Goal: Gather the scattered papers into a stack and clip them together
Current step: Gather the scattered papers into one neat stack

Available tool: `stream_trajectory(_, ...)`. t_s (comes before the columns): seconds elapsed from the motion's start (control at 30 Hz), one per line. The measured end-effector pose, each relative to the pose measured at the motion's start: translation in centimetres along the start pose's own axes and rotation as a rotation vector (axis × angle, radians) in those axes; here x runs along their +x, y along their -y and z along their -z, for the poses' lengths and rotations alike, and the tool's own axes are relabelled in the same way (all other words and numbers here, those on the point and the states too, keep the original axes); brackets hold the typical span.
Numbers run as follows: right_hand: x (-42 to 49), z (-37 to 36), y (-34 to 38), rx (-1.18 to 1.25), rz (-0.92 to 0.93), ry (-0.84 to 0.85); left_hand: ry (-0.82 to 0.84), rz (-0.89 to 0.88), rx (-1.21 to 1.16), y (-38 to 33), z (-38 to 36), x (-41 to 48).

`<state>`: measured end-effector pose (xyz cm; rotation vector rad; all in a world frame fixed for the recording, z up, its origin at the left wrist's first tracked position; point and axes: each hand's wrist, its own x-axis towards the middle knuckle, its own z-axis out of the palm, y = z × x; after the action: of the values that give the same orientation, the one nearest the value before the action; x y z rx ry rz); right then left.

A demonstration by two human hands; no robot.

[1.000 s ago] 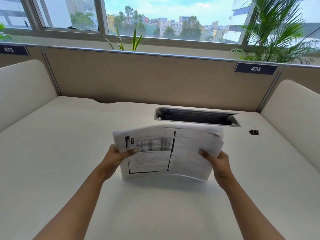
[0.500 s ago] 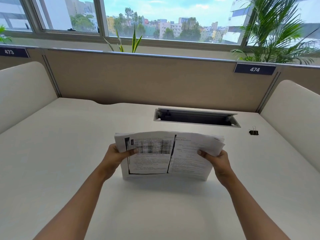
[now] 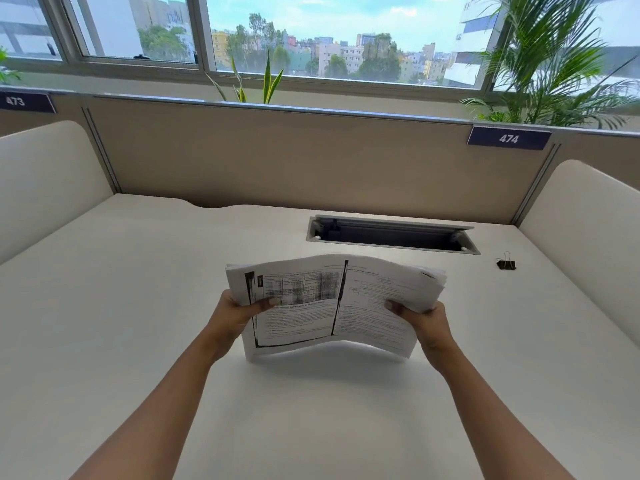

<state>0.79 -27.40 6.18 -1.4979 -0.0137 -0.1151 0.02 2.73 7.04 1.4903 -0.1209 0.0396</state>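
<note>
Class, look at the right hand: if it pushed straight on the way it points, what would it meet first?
The paper stack that the right hand grips; past it, probably the desk's cable slot, depth unclear. The binder clip lies off that line.

Paper stack (image 3: 332, 306): printed sheets, dark-smudged table on L page, text on R; bowed up mid, R edges fanned, tilted twd viewer over desk (image 3: 138, 306). Binder clip (image 3: 506, 264): small, black, on desk far R, well apart.

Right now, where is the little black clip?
In the head view, the binder clip lies on the desk, far right, just right of the cable slot.
</note>
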Motion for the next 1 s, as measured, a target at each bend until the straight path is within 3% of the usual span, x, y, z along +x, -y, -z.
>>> stream_trajectory(0.67, 0.1, -0.1, -0.5, -0.001, -0.008, 0.019, -0.073, 0.014, -0.038, 1.0, 0.4, 0.2)
stream_trajectory(0.8, 0.2, 0.0, -0.4, -0.001, -0.014, 0.039, -0.014, 0.008, -0.038, 1.1, 0.6, 0.0)
stream_trajectory(1.0, 0.2, -0.1, -0.7, 0.006, -0.025, 0.04, -0.089, 0.027, -0.026, 1.4, 0.2, 0.1)
